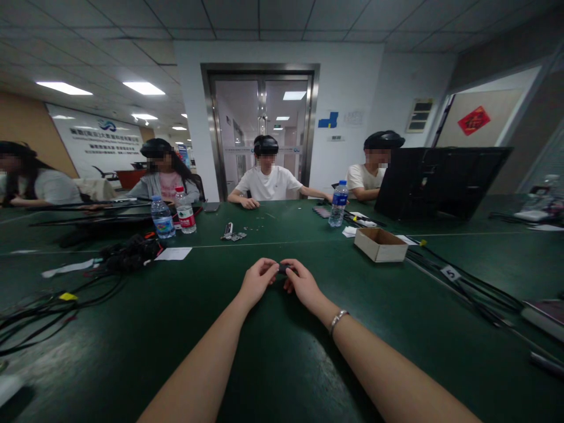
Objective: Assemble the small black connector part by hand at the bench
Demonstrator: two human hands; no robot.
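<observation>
We rest both forearms on the green table (273, 352), likely to steady fine work: our left hand (258, 281) and right hand (302, 283) meet with fingertips pinched from either side on one small dark part (282, 268), too small to make out, held just above the tabletop. Beyond lie one open cardboard box (381, 244), three water bottles (163, 217), and four seated people across the table.
</observation>
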